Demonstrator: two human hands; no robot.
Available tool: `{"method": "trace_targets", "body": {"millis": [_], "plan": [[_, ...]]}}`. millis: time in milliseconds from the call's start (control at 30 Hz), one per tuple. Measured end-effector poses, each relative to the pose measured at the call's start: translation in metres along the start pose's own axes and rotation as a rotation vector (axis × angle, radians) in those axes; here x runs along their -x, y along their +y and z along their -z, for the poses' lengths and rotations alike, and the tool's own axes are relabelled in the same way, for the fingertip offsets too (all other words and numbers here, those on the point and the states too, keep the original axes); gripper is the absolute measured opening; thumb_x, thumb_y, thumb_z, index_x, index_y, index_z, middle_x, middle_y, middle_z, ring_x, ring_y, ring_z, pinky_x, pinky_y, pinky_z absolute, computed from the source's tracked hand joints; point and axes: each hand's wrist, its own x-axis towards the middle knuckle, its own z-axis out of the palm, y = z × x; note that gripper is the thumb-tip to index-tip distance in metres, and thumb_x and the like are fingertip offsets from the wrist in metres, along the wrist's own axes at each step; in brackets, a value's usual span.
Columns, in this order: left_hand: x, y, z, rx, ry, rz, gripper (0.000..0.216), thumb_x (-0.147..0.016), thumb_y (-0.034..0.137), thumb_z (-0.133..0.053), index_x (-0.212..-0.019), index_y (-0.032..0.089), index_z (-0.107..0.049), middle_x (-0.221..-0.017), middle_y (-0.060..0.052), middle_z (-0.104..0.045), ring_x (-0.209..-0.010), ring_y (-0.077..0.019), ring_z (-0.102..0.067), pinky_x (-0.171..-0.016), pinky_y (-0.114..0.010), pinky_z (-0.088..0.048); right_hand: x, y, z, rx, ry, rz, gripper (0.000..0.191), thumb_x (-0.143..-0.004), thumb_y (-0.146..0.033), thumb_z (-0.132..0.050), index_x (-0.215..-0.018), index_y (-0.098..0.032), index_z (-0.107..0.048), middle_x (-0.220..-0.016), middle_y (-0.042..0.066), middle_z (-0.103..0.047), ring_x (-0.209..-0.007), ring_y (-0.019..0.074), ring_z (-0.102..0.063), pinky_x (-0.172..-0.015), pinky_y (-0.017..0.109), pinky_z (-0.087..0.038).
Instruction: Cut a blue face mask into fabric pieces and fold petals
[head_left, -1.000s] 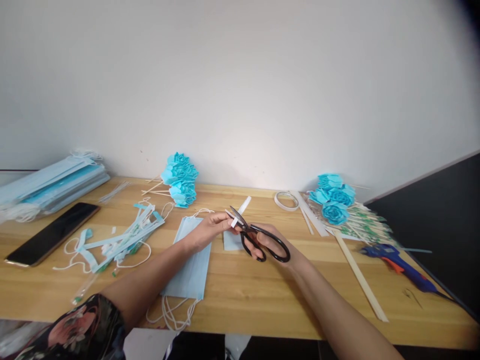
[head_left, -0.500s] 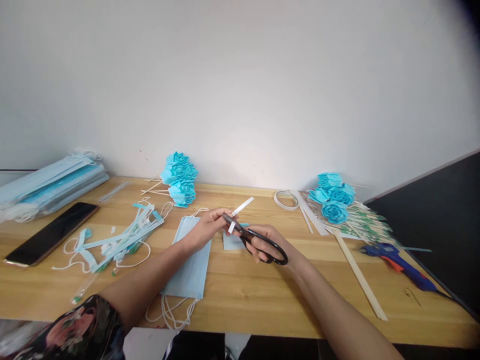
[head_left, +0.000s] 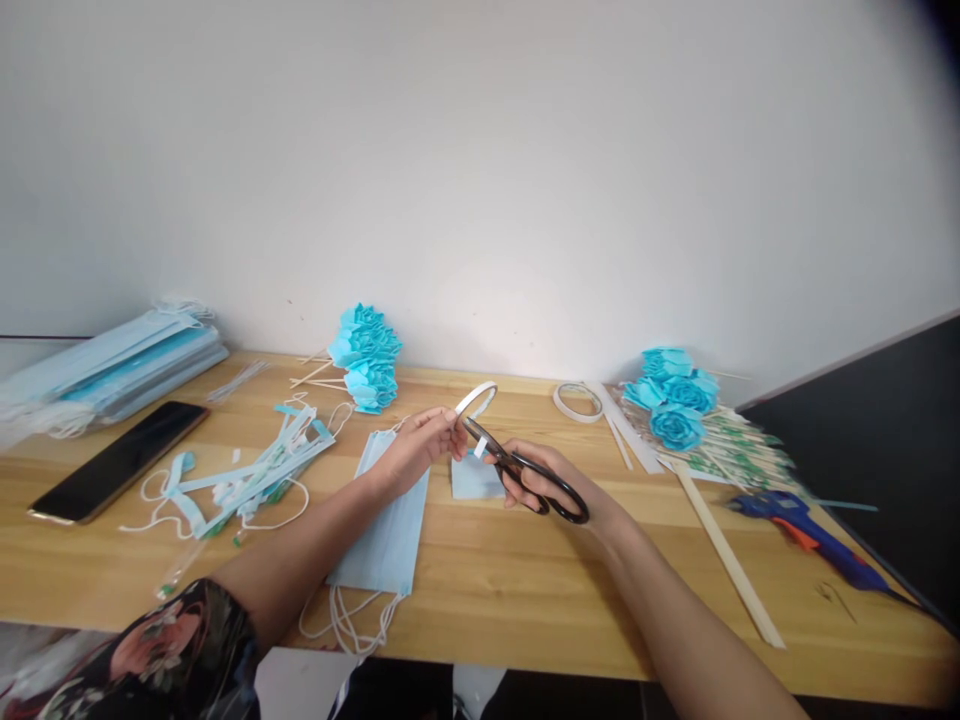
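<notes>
Pinched in the fingertips of my left hand [head_left: 420, 450] is a narrow white strip [head_left: 475, 393], curled into a loop above the fingers. My right hand [head_left: 536, 465] grips black-handled scissors [head_left: 556, 480], whose blades point left to the left fingertips and look almost closed. A short white piece [head_left: 481, 447] shows at the blades; whether it is cut off or stuck to them, I cannot tell. Under my left forearm lies a light-blue face mask [head_left: 382, 545] with white ear loops. A small light-blue piece [head_left: 472, 483] lies on the table beneath the scissors.
A tape roll [head_left: 577, 403] lies at the back. Blue paper-like flowers on sticks [head_left: 367, 350] lie left, more flowers [head_left: 679, 395] right. A blue glue gun [head_left: 814, 530] lies far right. Left are mask scraps [head_left: 247, 475], a phone [head_left: 120, 460] and stacked masks [head_left: 135, 360].
The white strip, straight before, is now bent into a loop. The scissors and both hands have shifted slightly; the whole view has moved a little too.
</notes>
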Motion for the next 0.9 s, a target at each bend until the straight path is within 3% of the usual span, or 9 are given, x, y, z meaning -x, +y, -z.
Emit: {"method": "trace_targets", "body": {"millis": [667,900], "plan": [[0.0036,0.0047,-0.0078,-0.011,-0.061,-0.021,0.036,-0.077,0.046,-0.07,-0.08,0.011,-0.065,-0.077,-0.009,-0.066,-0.073,-0.0182,-0.062,-0.075,-0.033,-0.047,-0.0006,0.001,-0.0031,-0.052,-0.034,0.047,0.056,-0.083,-0.061,-0.056,-0.112,-0.013,-0.055,-0.064,-0.006,-0.047,-0.045,0.005,-0.036,-0.069,0.031,-0.051],[0.0043,0.0012,-0.0074,-0.043,-0.145,-0.022,0.034,-0.08,0.045,-0.068,-0.084,0.011,-0.066,-0.082,-0.008,-0.068,-0.079,-0.0194,-0.064,-0.082,-0.035,-0.047,-0.0008,0.0055,-0.0022,-0.06,-0.061,0.066,0.055,-0.085,-0.06,-0.055,-0.115,-0.013,-0.055,-0.066,-0.005,-0.047,-0.046,0.0052,-0.037,-0.068,0.031,-0.051]]}}
